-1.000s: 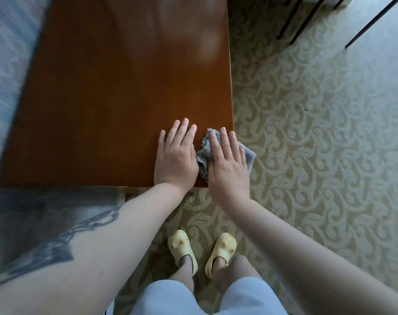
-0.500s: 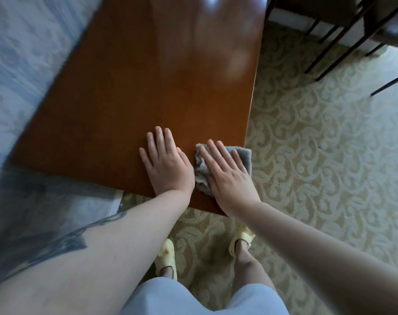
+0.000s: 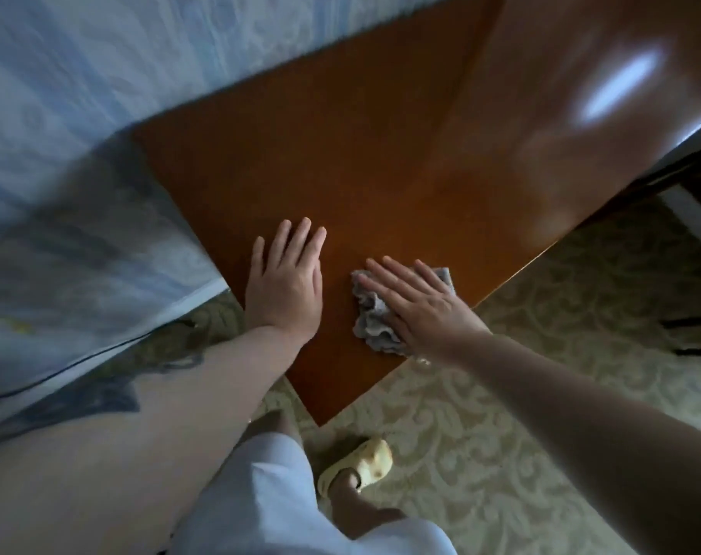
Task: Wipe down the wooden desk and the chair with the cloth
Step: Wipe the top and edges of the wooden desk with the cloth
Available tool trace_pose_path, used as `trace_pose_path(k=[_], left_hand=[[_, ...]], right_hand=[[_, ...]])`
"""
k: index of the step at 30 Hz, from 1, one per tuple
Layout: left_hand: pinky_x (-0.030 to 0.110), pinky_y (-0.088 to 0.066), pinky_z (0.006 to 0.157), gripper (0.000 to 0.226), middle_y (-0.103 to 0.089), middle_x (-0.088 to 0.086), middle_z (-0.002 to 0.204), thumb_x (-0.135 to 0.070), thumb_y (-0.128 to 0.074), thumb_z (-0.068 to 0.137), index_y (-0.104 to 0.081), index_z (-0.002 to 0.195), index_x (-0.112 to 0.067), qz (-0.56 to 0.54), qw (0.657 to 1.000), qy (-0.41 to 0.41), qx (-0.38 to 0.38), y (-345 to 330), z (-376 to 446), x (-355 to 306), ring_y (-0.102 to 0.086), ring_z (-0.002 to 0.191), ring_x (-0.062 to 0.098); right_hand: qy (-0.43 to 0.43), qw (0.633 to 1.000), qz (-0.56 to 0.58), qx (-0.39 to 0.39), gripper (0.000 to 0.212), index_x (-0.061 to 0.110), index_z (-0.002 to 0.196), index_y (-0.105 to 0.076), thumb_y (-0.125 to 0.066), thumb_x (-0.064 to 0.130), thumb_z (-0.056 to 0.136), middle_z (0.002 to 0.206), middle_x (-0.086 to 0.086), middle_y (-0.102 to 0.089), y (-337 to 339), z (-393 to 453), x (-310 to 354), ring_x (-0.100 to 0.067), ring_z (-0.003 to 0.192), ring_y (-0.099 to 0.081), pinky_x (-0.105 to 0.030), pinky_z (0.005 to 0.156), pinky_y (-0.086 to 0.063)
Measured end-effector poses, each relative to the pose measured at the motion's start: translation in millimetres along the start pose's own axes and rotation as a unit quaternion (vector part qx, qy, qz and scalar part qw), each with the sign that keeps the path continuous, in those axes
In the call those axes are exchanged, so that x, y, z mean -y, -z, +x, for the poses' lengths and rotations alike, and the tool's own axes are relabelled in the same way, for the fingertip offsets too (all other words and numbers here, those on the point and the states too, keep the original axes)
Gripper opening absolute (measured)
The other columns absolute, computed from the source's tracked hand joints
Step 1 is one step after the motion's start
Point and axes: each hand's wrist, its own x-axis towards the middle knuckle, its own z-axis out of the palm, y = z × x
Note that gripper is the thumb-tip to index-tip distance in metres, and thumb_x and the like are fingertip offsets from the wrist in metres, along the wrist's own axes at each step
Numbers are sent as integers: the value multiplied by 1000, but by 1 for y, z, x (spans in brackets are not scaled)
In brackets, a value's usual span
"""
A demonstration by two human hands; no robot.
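The glossy brown wooden desk (image 3: pixel 381 162) fills the middle of the head view, its near corner pointing toward me. My left hand (image 3: pixel 285 282) lies flat on the desk top, fingers straight and spread. Just to its right, my right hand (image 3: pixel 417 302) presses flat on a crumpled grey cloth (image 3: pixel 371 314) close to the desk's right edge. The cloth pokes out past my fingertips and under my palm. Only dark legs (image 3: pixel 689 338) at the right edge, perhaps the chair's, show.
A pale blue patterned wall (image 3: pixel 100 94) runs along the desk's left side. Beige patterned carpet (image 3: pixel 541 354) covers the floor to the right and below. My leg in light shorts and a yellow clog (image 3: pixel 361 464) stand by the desk corner.
The view has swung left and tilted, so the desk now runs diagonally. My hands have moved apart slightly, and the cloth has slid a little inward from the right edge.
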Motion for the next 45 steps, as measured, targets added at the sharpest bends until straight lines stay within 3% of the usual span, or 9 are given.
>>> trace_pose_path(k=[4, 12, 21, 28, 32, 36, 38, 42, 45], left_hand=[[43, -6, 119, 50, -16, -3, 161, -32, -22, 105, -19, 154, -25, -24, 982, 186, -32, -13, -25, -41, -10, 149, 18], [45, -13, 118, 53, -25, -1, 159, -31, -28, 99, -31, 151, -22, -16, 976, 211, -45, -18, -29, -50, -18, 147, 19], [47, -16, 118, 52, -27, 0, 158, -30, -25, 100, -32, 150, -20, -9, 979, 199, -34, -15, -32, -50, -18, 148, 20], [43, -15, 118, 52, -27, -1, 158, -30, -24, 101, -30, 151, -20, -26, 948, 307, -73, -23, -44, -82, -19, 147, 17], [44, -16, 116, 53, -27, -1, 158, -33, -23, 100, -28, 151, -17, -32, 913, 398, -87, -29, -54, -113, -20, 147, 17], [43, -12, 118, 54, -23, -2, 160, -34, -20, 102, -23, 153, -19, -17, 900, 429, -80, -32, -53, -115, -15, 148, 15], [43, -12, 119, 52, -23, -4, 160, -33, -21, 103, -24, 153, -20, -9, 891, 446, -84, -35, -49, -119, -16, 148, 15], [43, -15, 119, 51, -25, -3, 159, -31, -26, 102, -29, 152, -19, -1, 845, 521, -117, -43, -38, -133, -18, 147, 16], [41, -13, 119, 53, -22, 2, 160, -32, -21, 102, -30, 151, -12, -13, 804, 579, -137, -47, -32, -157, -13, 148, 18]], right_hand=[[-82, 995, 29, -44, 58, 37, 153, 10, -15, 41, 101, 161, 14, 11, 11, 37, -17, -7, 146, 19, -38, 121, 8], [-115, 981, 90, -125, 54, 27, 156, -6, -21, 39, 105, 163, 5, -3, 11, 46, 3, -9, 149, 11, -31, 121, 9], [121, 991, -40, -30, 57, 33, 156, -4, -17, 48, 102, 162, 9, -6, 20, 61, -51, -7, 149, 5, -38, 120, 5], [5, 994, 42, -102, 53, 35, 155, -14, -18, 43, 103, 162, 12, -7, 25, 102, -13, -10, 150, 0, -44, 121, -4], [247, 968, -27, -24, 56, 31, 156, -8, -19, 42, 102, 162, 12, -5, 25, 89, -21, -9, 149, 8, -34, 121, 2], [507, 838, -200, 10, 57, 34, 155, -7, -20, 47, 101, 162, 8, -11, 51, 148, -75, -16, 150, -5, -50, 115, -12], [499, 842, -205, -3, 53, 38, 153, -9, -17, 47, 101, 162, 8, -9, 60, 177, -69, -18, 150, -6, -56, 115, -13], [361, 930, -53, -33, 50, 38, 152, -20, -18, 43, 103, 163, 8, -9, 45, 158, -22, -15, 150, -5, -43, 121, -7], [519, 848, -108, 1, 52, 33, 153, -20, -19, 44, 102, 162, 5, -13, 43, 156, -25, -18, 149, -9, -40, 119, -7]])
